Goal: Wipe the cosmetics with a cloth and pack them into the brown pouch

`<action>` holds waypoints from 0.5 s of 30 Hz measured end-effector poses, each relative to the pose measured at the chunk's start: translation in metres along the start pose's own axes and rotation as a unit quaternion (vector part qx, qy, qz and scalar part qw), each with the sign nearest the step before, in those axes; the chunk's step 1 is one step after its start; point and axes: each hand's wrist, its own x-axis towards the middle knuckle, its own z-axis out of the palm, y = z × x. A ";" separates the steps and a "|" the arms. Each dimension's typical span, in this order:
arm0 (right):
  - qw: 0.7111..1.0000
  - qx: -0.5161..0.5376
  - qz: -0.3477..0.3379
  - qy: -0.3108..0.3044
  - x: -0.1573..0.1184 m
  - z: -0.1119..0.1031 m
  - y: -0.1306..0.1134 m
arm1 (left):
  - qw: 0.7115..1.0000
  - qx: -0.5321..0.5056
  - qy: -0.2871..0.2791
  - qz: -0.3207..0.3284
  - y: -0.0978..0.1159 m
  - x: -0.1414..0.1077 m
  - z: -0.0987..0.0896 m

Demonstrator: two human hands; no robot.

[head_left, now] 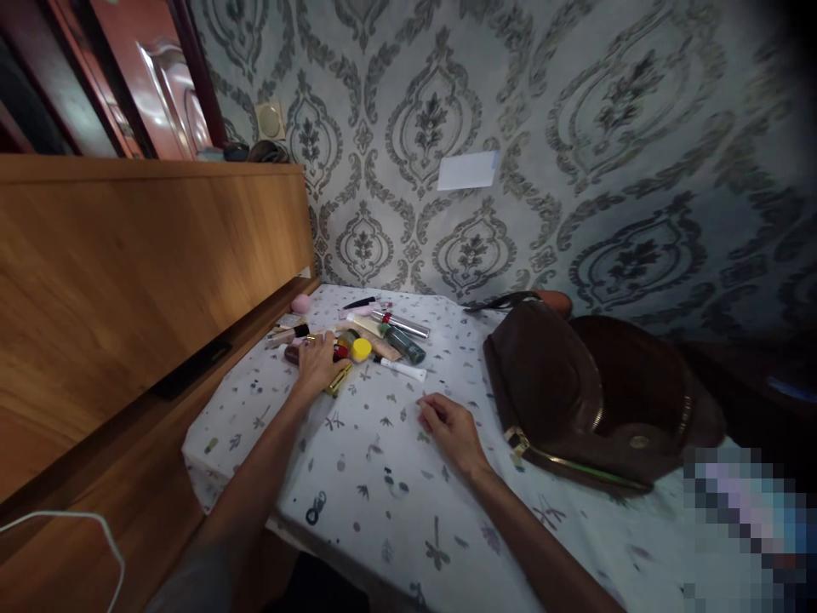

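My left hand point(317, 364) lies over the left part of a cosmetics pile, fingers spread and bent over the items. A dark red bottle point(292, 354) is partly hidden under it, and a gold tube point(338, 380) lies by its thumb. Just right are a yellow-lidded jar point(361, 349), a green-tinted bottle point(403, 344) and a white tube point(403, 369). Behind them lies a silver tube point(408, 324). My right hand point(452, 430) rests above the cloth in front of the pile, fingers curled, thumb and index tips close together. Nothing shows between them.
A large brown bag point(574, 400) stands on the right of the patterned tablecloth point(383, 451). A wooden cabinet point(159, 238) borders the left side. Papered wall closes off the back. At the pile's far left is a pink ball-shaped thing point(299, 303). A white cable point(95, 516) hangs lower left.
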 end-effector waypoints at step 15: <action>1.000 0.021 0.003 -0.005 -0.002 0.005 0.002 | 1.000 0.016 0.004 0.018 -0.001 -0.006 -0.007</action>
